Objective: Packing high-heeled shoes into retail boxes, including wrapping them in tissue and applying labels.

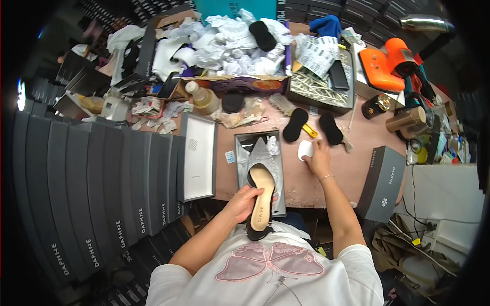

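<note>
My left hand (248, 202) grips a pointed shoe (262, 191) by its middle, fingers wrapped under it. The shoe has a silvery glittering toe, a beige insole and a black heel part, and it is tilted over the open shoe box (279, 200). Inside that grey box lies some white tissue paper (273, 146). On the table to the right, my right hand (319, 159) pinches the edge of a small white rounded pad (305, 149). Just beyond it rest two black sponge brushes (295, 125) and a yellow-handled brush (309, 130).
A box lid (199, 158) stands left of the open box, beside a row of grey shoe boxes (92, 194). Another shoe box (383, 183) is at the right edge. Behind are a carton of crumpled paper (240, 81), a bottle (204, 99) and an orange device (383, 69).
</note>
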A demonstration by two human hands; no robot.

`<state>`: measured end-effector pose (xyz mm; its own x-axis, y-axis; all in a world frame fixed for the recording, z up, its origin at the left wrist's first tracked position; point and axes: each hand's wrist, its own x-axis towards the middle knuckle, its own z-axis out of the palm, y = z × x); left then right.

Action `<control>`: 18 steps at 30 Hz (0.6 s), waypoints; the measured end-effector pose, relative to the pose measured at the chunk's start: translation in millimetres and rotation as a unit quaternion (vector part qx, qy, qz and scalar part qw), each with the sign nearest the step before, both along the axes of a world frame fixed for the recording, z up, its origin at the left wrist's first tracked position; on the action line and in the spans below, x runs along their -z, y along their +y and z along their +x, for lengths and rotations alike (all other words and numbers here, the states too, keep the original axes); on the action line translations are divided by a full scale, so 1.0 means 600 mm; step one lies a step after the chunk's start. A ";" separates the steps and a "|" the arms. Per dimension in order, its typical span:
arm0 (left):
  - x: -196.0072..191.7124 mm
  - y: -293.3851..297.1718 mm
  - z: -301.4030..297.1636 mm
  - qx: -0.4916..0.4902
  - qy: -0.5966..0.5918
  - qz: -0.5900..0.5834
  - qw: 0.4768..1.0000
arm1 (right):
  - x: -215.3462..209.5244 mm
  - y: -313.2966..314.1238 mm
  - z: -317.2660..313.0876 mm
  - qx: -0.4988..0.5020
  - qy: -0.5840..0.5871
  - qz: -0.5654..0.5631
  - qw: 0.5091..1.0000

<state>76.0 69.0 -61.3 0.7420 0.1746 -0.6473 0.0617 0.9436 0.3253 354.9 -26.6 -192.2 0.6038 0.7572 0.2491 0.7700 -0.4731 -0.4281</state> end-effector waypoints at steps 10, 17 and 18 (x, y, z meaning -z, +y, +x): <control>-0.025 -0.005 -0.010 -0.146 -0.056 -0.057 0.986 | -0.265 0.005 -0.176 -0.287 0.142 0.199 0.926; -0.016 -0.020 -0.037 -0.120 0.042 -0.018 0.992 | -0.211 0.085 -0.248 -0.369 0.039 -0.055 0.927; -0.004 -0.018 -0.035 -0.152 0.089 0.007 0.984 | -0.202 0.094 -0.249 -0.379 0.092 0.002 0.921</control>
<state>54.8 58.4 -59.2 0.5286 0.3819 -0.7581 -0.1662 0.9224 0.3487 205.3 29.7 -71.0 -0.0665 0.9779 0.1984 0.7928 0.1725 -0.5846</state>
